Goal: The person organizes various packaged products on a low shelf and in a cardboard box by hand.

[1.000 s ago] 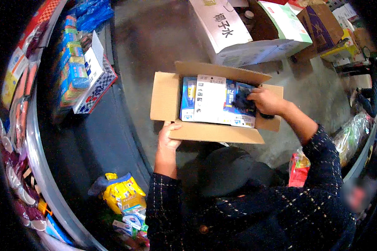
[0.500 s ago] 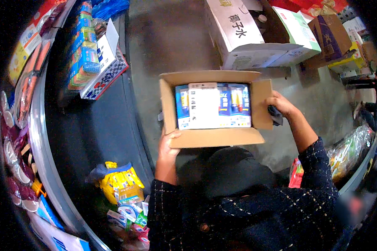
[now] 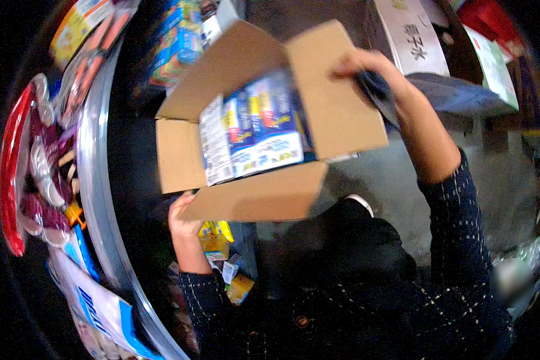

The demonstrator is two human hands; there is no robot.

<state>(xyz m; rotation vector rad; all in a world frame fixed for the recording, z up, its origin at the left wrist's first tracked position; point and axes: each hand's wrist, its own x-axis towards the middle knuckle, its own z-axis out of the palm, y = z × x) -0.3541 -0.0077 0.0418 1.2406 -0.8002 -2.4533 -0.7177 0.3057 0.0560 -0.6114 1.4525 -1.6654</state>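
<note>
Plainly, both hands hold an open cardboard box; blue-and-white packages fill it.

Brown cardboard box, blue-and-white packs
Red and yellow mark the packs; dark sleeves carry pale dashed lines.

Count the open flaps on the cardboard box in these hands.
4: the far flap, the left flap, the near flap by the left hand, and the right flap under the right hand. None seems hidden.
</note>
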